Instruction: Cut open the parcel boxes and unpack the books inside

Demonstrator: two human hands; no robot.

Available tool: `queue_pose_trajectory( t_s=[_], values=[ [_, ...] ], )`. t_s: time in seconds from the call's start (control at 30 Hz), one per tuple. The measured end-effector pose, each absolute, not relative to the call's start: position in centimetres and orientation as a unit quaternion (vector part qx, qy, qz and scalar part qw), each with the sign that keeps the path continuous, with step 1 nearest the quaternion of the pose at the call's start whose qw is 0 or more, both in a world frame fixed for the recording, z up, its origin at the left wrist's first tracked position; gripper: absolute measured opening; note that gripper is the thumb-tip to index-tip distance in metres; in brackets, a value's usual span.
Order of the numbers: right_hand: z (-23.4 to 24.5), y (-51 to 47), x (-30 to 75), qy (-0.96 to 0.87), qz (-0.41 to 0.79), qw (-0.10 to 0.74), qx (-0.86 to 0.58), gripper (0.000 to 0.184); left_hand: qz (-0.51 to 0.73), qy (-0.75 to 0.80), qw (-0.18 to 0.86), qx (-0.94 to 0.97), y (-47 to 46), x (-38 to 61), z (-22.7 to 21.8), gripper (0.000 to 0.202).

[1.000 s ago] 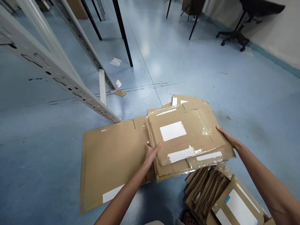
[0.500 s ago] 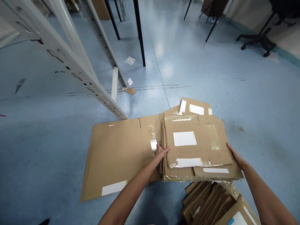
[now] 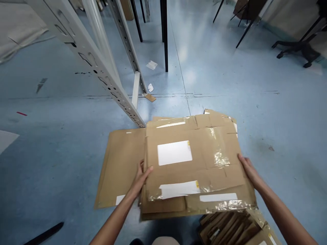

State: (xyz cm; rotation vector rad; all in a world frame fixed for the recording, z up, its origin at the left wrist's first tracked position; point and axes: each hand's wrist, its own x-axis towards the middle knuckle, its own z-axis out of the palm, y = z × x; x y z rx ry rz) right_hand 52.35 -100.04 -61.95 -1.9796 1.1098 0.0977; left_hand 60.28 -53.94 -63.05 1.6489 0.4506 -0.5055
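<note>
A stack of flattened cardboard boxes (image 3: 201,146), with white labels and clear tape, is held between my two hands. My left hand (image 3: 141,175) grips its left edge, thumb on top and fingers partly hidden beneath. At the right edge my right hand (image 3: 249,170) is closed on the same stack, its fingers mostly hidden underneath. Under and left of the stack, a larger flattened cardboard sheet (image 3: 122,156) lies on the floor. Another pile of folded cardboard (image 3: 227,228) stands below the stack, near my feet.
A grey metal rack upright (image 3: 112,88) slants down to the floor at the left. Black table legs (image 3: 165,37) stand further back. Paper scraps (image 3: 152,65) lie on the blue floor. A wheeled chair base (image 3: 296,47) is at the far right. A black object (image 3: 46,234) lies lower left.
The held cardboard stack has moved left and nearer to me, covering more of the large sheet on the floor. Both hands have moved along with it. The view has shifted slightly.
</note>
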Motion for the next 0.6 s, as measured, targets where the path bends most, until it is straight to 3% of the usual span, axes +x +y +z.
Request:
queue_pose_trajectory(
  t_s=[0.27,0.43,0.6],
  values=[
    [-69.0,-81.4,57.7,0.362,0.145,0.527,-0.755,0.077,-0.159,0.259,0.553,0.776,-35.9,59.3,-66.5,0.09],
    [-72.9,-75.6,58.9,0.318,0.151,0.511,-0.785,0.089,-0.18,0.263,0.556,0.768,-31.3,59.4,-69.9,0.087],
    [-72.6,-74.8,59.8,0.3,0.146,0.486,-0.808,0.085,-0.214,0.232,0.558,0.767,-30.6,60.3,-71.6,0.08]
  ],
)
